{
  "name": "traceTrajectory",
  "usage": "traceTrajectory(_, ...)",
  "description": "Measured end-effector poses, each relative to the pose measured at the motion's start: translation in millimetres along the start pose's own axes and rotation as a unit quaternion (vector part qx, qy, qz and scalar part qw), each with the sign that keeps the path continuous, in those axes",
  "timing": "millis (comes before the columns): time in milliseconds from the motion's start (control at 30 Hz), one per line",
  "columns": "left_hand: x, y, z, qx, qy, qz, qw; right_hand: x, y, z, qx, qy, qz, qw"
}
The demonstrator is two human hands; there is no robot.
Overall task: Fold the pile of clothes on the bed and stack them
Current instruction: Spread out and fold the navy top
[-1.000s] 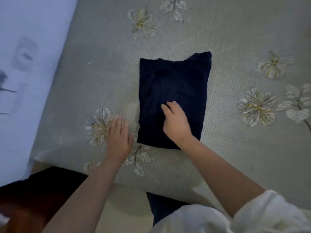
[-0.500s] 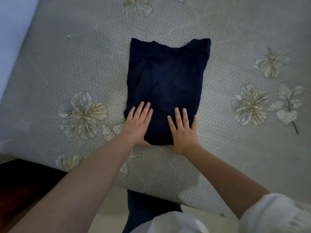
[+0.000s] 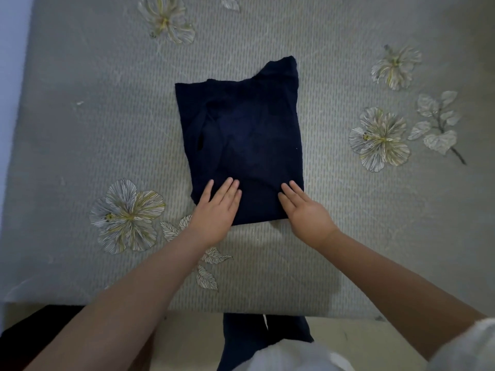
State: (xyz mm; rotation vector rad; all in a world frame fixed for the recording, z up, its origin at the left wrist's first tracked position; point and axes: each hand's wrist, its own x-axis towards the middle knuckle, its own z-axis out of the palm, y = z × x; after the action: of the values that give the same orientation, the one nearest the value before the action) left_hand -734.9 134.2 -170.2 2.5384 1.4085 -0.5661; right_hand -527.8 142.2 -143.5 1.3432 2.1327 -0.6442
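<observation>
A dark navy garment (image 3: 246, 135), folded into a rough rectangle, lies flat on the grey bed cover (image 3: 80, 145). One corner sticks up at its far right. My left hand (image 3: 215, 210) rests palm down on the garment's near left corner, fingers extended. My right hand (image 3: 306, 211) lies flat on the near right corner, partly on the cover. Neither hand grips the cloth. No other clothes from the pile are in view.
The cover carries embroidered flowers (image 3: 126, 215) to the left and another flower (image 3: 380, 139) to the right. The bed's near edge (image 3: 187, 307) runs across the bottom. Below it are a pale floor and my dark trousers (image 3: 251, 341).
My left hand came off the bed cover onto the garment's near left corner. Both hands then spread apart toward the two near corners. The camera view shifted.
</observation>
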Motion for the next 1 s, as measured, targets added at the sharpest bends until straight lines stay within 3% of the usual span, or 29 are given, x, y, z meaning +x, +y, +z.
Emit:
traceTrajectory(100, -11.1, 1.4, -7.5, -0.029, -0.093, 0.093, 0.991, -14.3, 16.9, 2.5, -0.008, -0.006, 0.021, 1.0)
traceTrajectory(167, -19.5, -4.9, -22.4, -0.007, -0.046, 0.176, 0.983, -22.3, 49.2, -4.7, -0.06, -0.004, 0.051, 0.997)
traceTrajectory(233, -21.9, -11.9, -39.3, 0.014, 0.043, 0.193, 0.98, -29.8, 87.1, -14.8, -0.098, 0.005, 0.13, 0.987)
traceTrajectory(300, -11.8, -12.1, -46.6, 0.029, 0.104, 0.191, 0.976, -34.3, 104.4, -24.2, -0.068, 0.011, 0.251, 0.966)
traceTrajectory(367, 7.2, -3.1, -52.4, 0.021, 0.09, 0.162, 0.982, -31.2, 90.2, -26.6, 0.009, 0.033, 0.305, 0.952)
traceTrajectory(500, 44.2, 27.1, -45.0, 0.044, 0.007, 0.146, 0.988, -36.6, 28.8, 1.0, 0.156, 0.137, 0.175, 0.963)
traceTrajectory(567, 52.1, 34.8, -36.5, 0.048, -0.007, 0.154, 0.987, -42.3, 6.7, 24.1, 0.175, 0.103, 0.127, 0.971)
traceTrajectory(667, 58.1, 33.4, -25.3, 0.038, -0.045, 0.149, 0.987, -31.7, -10.3, 53.8, 0.156, 0.043, 0.151, 0.975)
traceTrajectory(800, 69.6, 24.8, -16.5, 0.033, -0.067, 0.154, 0.985, -7.0, -8.4, 60.0, 0.139, 0.074, 0.194, 0.968)
traceTrajectory(867, 71.5, 20.1, -16.8, 0.039, -0.031, 0.172, 0.984, -1.8, -4.3, 59.3, 0.113, 0.07, 0.182, 0.974)
traceTrajectory(1000, 74.3, 21.4, -15.7, 0.07, 0.147, 0.235, 0.958, 0.4, 2.9, 55.5, 0.105, 0.069, 0.156, 0.98)
